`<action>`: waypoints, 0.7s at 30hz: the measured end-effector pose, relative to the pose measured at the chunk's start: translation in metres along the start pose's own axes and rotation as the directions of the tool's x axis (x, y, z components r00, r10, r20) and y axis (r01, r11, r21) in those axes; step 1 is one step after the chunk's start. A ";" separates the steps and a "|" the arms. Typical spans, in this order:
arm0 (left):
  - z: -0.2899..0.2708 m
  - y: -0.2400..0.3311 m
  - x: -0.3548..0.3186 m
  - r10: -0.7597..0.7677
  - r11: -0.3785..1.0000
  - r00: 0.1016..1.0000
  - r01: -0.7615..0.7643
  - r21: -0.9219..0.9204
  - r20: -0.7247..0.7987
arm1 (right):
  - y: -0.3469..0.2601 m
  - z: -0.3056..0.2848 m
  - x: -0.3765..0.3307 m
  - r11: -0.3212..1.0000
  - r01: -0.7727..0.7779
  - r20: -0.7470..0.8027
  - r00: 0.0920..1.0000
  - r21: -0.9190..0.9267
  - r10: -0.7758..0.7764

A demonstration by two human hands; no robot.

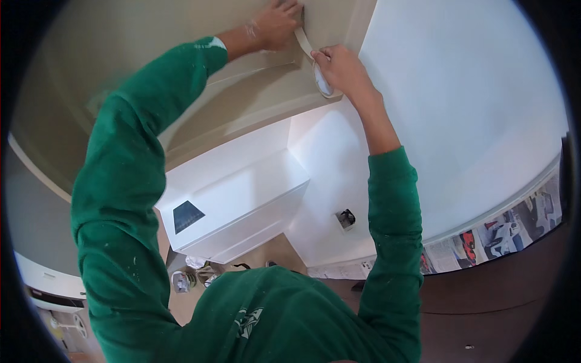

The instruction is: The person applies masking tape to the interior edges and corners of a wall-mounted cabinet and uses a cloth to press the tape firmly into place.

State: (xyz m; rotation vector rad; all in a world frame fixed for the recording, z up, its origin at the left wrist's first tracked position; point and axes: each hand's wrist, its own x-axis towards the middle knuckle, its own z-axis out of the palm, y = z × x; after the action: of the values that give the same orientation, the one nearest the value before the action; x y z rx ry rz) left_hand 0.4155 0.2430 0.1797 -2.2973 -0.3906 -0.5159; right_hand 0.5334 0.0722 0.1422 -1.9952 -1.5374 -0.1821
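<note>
Taping at a beige surface, parts listed from near to far; nearest, the green sleeves (121,199) of the person reach forward on both sides; the right hand (346,71) has its grip closed on a roll of pale tape (324,82), thumb and fingers pinching the roll's upper part, its white inner face partly visible below them; from the roll a short tape strip (304,41) runs up, unbroken, toward the left hand (277,25); the left grip lies at the strip's far end, fingers bent against the beige surface (181,24), though whether they pinch the tape or merely press it cannot be told.

Progress, as judged: one length is drawn out and joined to the roll, near the beige surface's right-hand edge; cutting or tearing it free, and smoothing it down, appear to be left; how much of the strip adheres is unclear.

Beyond the hands, a white wall (472,91) stands to the right; along its lower edge runs a band of printed paper (475,239); farther off, a white cabinet (242,193) bears a dark panel (188,216); a small opening (345,219) shows in the wall beside it; containers (183,282) sit on the floor.
</note>
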 end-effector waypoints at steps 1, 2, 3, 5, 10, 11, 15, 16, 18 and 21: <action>0.007 0.006 0.004 -0.065 0.995 0.998 0.066 -0.069 0.015 | 0.007 0.004 0.009 0.999 0.025 -0.003 1.000 0.040 -0.024; 0.006 0.014 0.006 -0.204 0.924 0.976 0.218 -0.313 0.078 | 0.014 0.006 0.016 0.996 0.048 -0.016 0.999 0.081 -0.046; 0.005 0.024 0.006 -0.312 0.772 0.935 0.355 -0.527 0.172 | 0.021 0.006 0.022 0.990 0.070 -0.030 0.997 0.119 -0.067; 0.016 0.021 -0.007 -0.405 0.176 0.758 0.613 -0.770 0.511 | 0.007 0.012 0.025 0.983 0.059 -0.050 0.997 0.175 -0.051; 0.036 0.050 -0.018 0.035 -0.737 0.565 0.572 -0.361 0.824 | 0.003 0.024 0.037 0.968 0.031 -0.049 0.999 0.249 -0.020; 0.039 0.056 -0.019 0.045 -0.758 0.605 0.539 -0.368 0.795 | 0.002 0.030 0.040 0.963 0.033 -0.059 0.998 0.268 -0.018; 0.042 0.072 -0.026 -0.003 -0.809 0.710 0.413 -0.419 0.704 | 0.006 0.037 0.040 0.964 -0.070 0.045 0.997 0.256 0.060; 0.041 0.078 -0.023 -0.026 -0.811 0.727 0.387 -0.440 0.686 | 0.017 0.040 0.040 0.968 -0.071 0.031 0.997 0.239 0.065; 0.051 0.071 -0.028 -0.021 -0.808 0.780 0.355 -0.470 0.626 | 0.025 0.048 0.044 0.975 -0.052 0.001 0.999 0.218 0.053; 0.067 0.043 -0.041 -0.051 -0.802 0.729 0.378 -0.463 0.683 | -0.022 0.045 0.037 0.704 -0.359 0.326 0.926 0.613 0.188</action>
State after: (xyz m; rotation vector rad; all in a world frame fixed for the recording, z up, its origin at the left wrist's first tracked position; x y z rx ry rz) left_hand 0.4146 0.2569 0.0914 -4.1990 -1.6723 -1.8249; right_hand 0.5134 0.1299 0.1312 -1.6463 -1.1673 0.6787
